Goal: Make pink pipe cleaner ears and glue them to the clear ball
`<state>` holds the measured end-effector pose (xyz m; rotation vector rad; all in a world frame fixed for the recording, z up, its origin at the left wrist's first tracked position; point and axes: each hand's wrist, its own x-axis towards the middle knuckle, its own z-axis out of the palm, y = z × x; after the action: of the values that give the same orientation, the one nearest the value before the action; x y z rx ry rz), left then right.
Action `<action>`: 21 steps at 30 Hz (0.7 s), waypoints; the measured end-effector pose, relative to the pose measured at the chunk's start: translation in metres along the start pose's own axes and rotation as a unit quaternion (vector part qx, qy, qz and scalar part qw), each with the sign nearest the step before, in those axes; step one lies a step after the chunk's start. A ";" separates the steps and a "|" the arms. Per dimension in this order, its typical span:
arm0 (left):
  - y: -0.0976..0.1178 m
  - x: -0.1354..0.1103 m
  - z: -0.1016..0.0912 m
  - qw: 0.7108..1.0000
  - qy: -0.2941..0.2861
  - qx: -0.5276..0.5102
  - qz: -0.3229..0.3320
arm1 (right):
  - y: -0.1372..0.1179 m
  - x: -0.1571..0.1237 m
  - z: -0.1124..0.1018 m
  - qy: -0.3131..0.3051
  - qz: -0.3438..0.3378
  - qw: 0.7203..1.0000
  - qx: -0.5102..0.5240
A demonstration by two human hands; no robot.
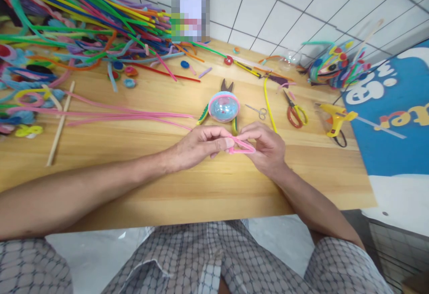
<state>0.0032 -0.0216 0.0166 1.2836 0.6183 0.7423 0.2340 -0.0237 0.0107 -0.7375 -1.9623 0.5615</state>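
In the head view, left hand (201,145) and right hand (267,147) pinch opposite ends of a fuzzy pink stem (244,151) bent into a slim triangle, over the wooden table (201,195), inward from its front edge. Its long axis roughly parallels that edge, sharp corner rightward. Beyond, a glossy clear dome (224,109) covers the pliers' (227,85) middle.

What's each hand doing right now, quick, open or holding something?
Left hand: closed, pinching the bent pink pipe cleaner between thumb and fingers.
Right hand: closed, fingers curled, holding the same pipe cleaner.
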 end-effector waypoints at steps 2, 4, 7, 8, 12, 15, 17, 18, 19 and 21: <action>0.000 0.000 0.000 1.000 0.001 0.001 0.002 | -0.002 0.000 0.000 0.001 0.002 1.000 -0.015; 0.001 0.000 0.000 1.000 0.000 0.007 -0.004 | -0.004 -0.001 0.001 0.003 0.005 1.000 -0.029; 0.002 0.001 0.001 1.000 -0.001 0.006 -0.009 | -0.005 -0.002 0.004 0.009 -0.005 0.999 -0.044; 0.003 0.001 0.001 1.000 -0.003 0.002 -0.009 | -0.005 -0.002 0.004 0.011 -0.010 0.999 -0.050; 0.002 0.001 0.000 0.999 -0.028 -0.017 -0.026 | -0.002 -0.004 0.001 -0.008 -0.031 0.997 -0.076; 0.000 0.002 -0.003 0.997 -0.044 -0.028 -0.056 | 0.002 -0.005 -0.009 -0.050 -0.035 0.992 -0.111; -0.001 0.003 -0.004 0.995 -0.054 -0.044 -0.073 | 0.003 -0.004 -0.016 -0.072 -0.039 0.986 -0.144; -0.001 0.003 -0.005 0.994 -0.057 -0.050 -0.077 | 0.004 -0.003 -0.018 -0.077 -0.042 0.983 -0.158; 0.000 0.004 -0.005 0.994 -0.058 -0.053 -0.079 | 0.004 -0.003 -0.020 -0.077 -0.046 0.982 -0.167; 0.001 0.004 -0.006 0.995 -0.052 -0.045 -0.073 | 0.002 -0.002 -0.021 -0.065 -0.046 0.983 -0.166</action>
<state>0.0012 -0.0148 0.0167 1.1730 0.5802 0.5726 0.2533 -0.0214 0.0177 -0.8252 -2.2296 0.2322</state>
